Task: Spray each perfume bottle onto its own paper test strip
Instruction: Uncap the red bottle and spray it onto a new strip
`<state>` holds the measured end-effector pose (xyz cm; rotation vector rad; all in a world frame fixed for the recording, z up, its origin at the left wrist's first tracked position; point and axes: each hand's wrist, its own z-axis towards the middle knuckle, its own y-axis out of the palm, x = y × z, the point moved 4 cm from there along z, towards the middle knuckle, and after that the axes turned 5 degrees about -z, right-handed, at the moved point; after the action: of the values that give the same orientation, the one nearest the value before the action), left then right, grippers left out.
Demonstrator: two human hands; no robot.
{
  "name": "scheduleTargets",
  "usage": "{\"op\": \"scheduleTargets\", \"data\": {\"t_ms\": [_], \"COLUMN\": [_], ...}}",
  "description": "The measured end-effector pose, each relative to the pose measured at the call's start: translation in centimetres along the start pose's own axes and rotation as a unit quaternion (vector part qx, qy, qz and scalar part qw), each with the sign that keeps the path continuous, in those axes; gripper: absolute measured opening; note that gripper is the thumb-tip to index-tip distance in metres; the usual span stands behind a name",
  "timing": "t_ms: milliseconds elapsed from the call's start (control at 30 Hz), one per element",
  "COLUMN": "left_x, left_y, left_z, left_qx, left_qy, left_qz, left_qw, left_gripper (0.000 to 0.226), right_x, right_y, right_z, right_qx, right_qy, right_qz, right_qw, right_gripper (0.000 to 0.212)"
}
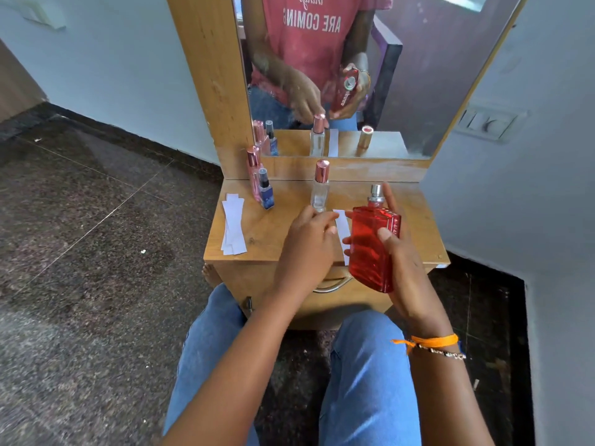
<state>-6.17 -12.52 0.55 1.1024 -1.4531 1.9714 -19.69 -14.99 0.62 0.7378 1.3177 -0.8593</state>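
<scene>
My right hand grips a large red perfume bottle, tilted above the front right of the wooden dressing table; its silver nozzle is bare and points away from me. Just left of the bottle a white paper test strip lies on the table. My left hand pinches the strip's far end with curled fingers. Behind my left hand stands a clear bottle with a rose-gold cap. A pink bottle and a small blue bottle stand at the back left.
A stack of spare paper strips lies at the table's left edge. The mirror behind reflects a red-topped cap standing on the table at the right. A drawer handle sits below the front edge. My knees are close to the table.
</scene>
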Motion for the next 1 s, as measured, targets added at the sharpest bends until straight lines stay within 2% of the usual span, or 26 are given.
{"op": "scheduleTargets", "data": {"t_ms": [133,333,533,633,767,833,900,1000], "left_x": [-0.2,-1.1,-0.9,-0.5,-0.4,-0.4,-0.4,0.0], "left_y": [2.4,3.8,3.5,3.5,3.1,2.5,1.7,0.7], "left_z": [1.3,1.6,1.2,1.0,1.0,0.9,0.8,0.4], "left_qx": [0.005,-0.022,0.010,0.025,0.042,0.031,0.024,0.005], "left_qy": [0.047,0.016,0.022,0.025,0.006,-0.034,-0.062,-0.057], "left_qz": [0.182,0.253,0.201,0.161,0.056,-0.032,-0.080,-0.089], "left_qw": [0.982,0.967,0.979,0.986,0.998,0.998,0.995,0.994], "left_gripper": [0.043,0.049,0.039,0.042,0.059,0.058,0.045,0.012], "right_x": [0.2,0.0,-0.1,-0.2,-0.3,-0.4,-0.5,-0.3], "right_y": [-0.6,-1.1,-1.2,-1.1,-0.8,-0.7,-0.7,-0.8], "right_z": [-0.1,-0.1,0.2,0.4,0.4,0.2,0.0,-0.4], "right_qx": [-0.003,0.003,0.015,0.016,-0.026,-0.037,-0.037,-0.015], "right_qy": [-0.001,-0.002,0.016,0.028,0.028,0.024,0.022,0.034], "right_qz": [0.000,0.046,0.107,0.170,0.236,0.274,0.308,0.328], "right_qw": [1.000,0.999,0.994,0.985,0.971,0.961,0.950,0.944], "right_gripper": [0.058,0.062,0.058,0.065,0.078,0.078,0.074,0.077]}}
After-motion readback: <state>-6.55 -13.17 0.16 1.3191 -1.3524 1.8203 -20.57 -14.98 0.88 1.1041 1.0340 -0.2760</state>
